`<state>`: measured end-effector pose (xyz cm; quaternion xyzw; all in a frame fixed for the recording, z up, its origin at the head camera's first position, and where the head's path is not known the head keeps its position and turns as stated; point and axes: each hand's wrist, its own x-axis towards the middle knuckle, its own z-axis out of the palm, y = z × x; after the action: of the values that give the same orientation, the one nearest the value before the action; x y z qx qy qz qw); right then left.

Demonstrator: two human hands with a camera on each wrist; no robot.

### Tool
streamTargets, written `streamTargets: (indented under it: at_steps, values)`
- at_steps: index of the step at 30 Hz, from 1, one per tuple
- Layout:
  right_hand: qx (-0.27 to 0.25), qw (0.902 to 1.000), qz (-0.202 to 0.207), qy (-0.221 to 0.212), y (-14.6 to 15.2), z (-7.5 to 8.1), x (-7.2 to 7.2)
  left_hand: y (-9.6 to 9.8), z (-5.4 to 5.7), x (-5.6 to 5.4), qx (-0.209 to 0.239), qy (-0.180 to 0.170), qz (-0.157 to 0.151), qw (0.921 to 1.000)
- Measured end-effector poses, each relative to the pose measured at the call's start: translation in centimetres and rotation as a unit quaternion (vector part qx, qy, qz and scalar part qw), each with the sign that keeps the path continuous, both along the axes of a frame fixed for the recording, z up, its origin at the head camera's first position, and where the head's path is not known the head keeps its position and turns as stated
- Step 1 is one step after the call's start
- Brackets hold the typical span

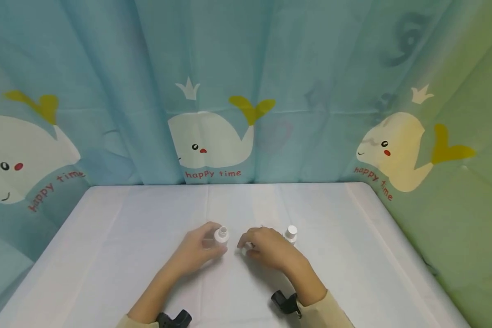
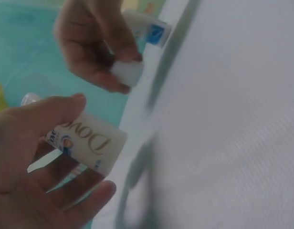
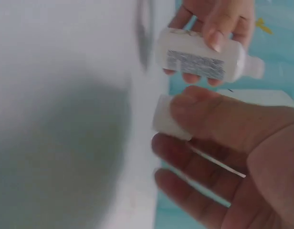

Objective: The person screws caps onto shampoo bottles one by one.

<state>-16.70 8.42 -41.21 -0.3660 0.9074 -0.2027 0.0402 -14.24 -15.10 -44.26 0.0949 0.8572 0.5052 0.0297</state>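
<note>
My right hand (image 1: 268,246) pinches the cap (image 2: 128,72), a small white one, between thumb and fingertip, with two other fingers held apart from it. My left hand (image 1: 198,248) grips the bottle (image 1: 221,237), thumb pressed on one side and fingers curled behind the other, the lowest finger reaching past its base. The bottle is white, its narrow neck bare at the top, and it stands upright in my grip over the table (image 1: 147,218); whether its base touches the surface I cannot tell. My left wrist view shows gold lettering on the front (it reads Dove, upside down from there), while my right wrist view shows a block of small print, too blurred to read. The cap is near the bottle but apart from it, a little to its right. Just beyond my right hand, on the far right side, a second bottle (image 1: 290,234) stands upright on the table, white cap on, a blue patch low on its label. My beige sleeves (image 1: 325,314) end behind black wrist mounts (image 1: 284,301). Past the white table hangs a blue-green curtain (image 1: 311,45) printed with white whales (image 1: 213,141), yellow tails and the words happy time
</note>
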Motion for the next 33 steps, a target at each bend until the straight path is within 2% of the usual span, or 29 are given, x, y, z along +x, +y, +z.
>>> streamTargets:
  at_steps: [3,6,11,15,18,21,27,33]
  values:
    - [-0.038,0.9990,0.006,0.022,0.5,1.1,0.0,0.3,0.4,-0.1,0.008,0.016,-0.002,0.9998]
    - [-0.097,0.9938,0.014,0.051,1.0,2.2,0.1,0.5,0.7,-0.2,0.001,0.038,-0.001,0.9993]
    - [-0.205,0.9752,0.030,0.078,1.2,3.4,0.4,0.9,1.2,-0.1,0.000,0.047,0.015,0.9988]
    - [-0.249,0.9626,0.042,0.100,1.0,3.7,0.6,1.1,1.5,0.0,0.012,0.052,0.015,0.9984]
    - [-0.265,0.9564,0.050,0.113,0.7,3.6,0.6,1.2,1.8,0.1,0.017,0.059,0.008,0.9981]
    - [-0.267,0.9548,0.057,0.118,0.4,3.3,0.6,1.2,1.9,0.2,0.015,0.062,-0.011,0.9979]
    - [-0.258,0.9579,0.062,0.110,0.2,3.1,0.7,1.4,1.9,0.6,0.013,0.084,-0.055,0.9949]
    - [-0.249,0.9621,0.050,0.098,0.2,2.9,0.9,1.5,2.0,0.9,0.013,0.103,-0.059,0.9928]
